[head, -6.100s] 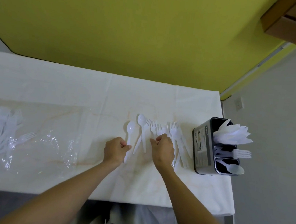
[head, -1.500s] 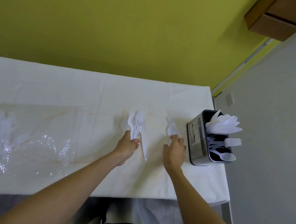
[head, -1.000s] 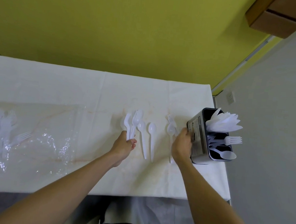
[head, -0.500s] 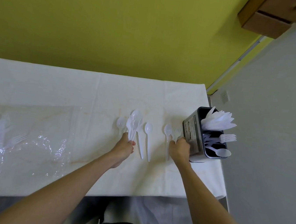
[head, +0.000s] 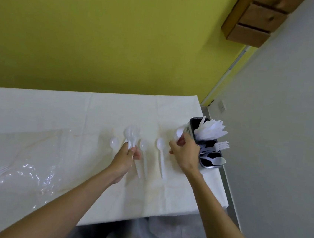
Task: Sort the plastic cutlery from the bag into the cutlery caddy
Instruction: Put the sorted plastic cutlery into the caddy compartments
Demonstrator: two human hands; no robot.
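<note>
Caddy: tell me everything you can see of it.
The caddy is a dark, metal-looking box with a label on its grey side, standing upright at the table's right edge. It has three open compartments in a row: the far one holds knives, the middle forks, the near one a spoon. The right hand, gripping a white utensil, covers its left wall; contact unclear.

Left hand (head: 127,154) grips a bunch of spoons (head: 131,134) above the table (head: 56,112). Right hand (head: 186,154) pinches a white utensil (head: 178,135) just beside the caddy (head: 210,165). Loose spoons (head: 160,150) lie between them.
</note>
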